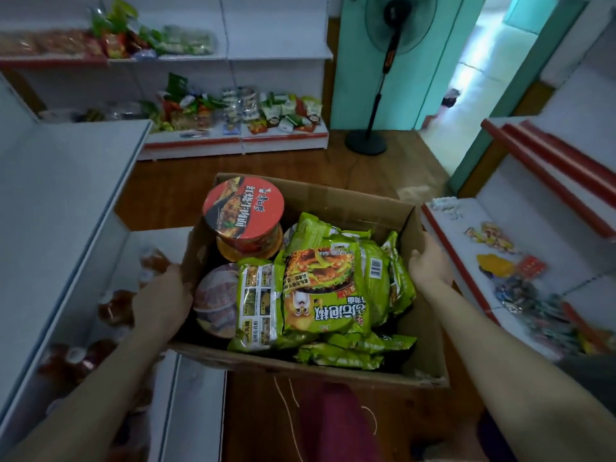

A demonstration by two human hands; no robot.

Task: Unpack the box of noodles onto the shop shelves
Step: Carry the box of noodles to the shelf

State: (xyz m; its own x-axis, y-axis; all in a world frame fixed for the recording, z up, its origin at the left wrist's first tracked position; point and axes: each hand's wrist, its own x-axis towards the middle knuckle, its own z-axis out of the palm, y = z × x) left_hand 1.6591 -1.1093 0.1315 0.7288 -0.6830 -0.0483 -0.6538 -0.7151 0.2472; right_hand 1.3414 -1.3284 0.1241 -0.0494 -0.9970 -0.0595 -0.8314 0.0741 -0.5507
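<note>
Left shelf [66, 195]: smooth white panels running down the left of the frame; its lower end is cut off by the edge.
Bottles [113, 308]: reddish with pale caps, standing on the left shelf at lower left; too blurred to read, and partly hidden by the forearm.
Left hand [160, 305]: grips the box's left wall with curled fingers; the tips are hidden by the cardboard.
Cardboard box [383, 208]: brown and open-topped with creased flaps, at the centre of the frame, held between both hands over the wooden floor.
Cup noodle bowl [243, 211]: round with a glossy red foil lid, at the box's far left corner, stacked on another tub.
Pale-lidded bowl [216, 301]: round, near left in the box; half covered by packets.
Noodle packets [326, 288]: crinkly green plastic pillows piled across the box's right half.
Right hand [430, 261]: flat against the box's outer right wall, fingers straight.
Right shelf [533, 201]: white with red edge strips, carrying small, blurred wrapped sweets.
</note>
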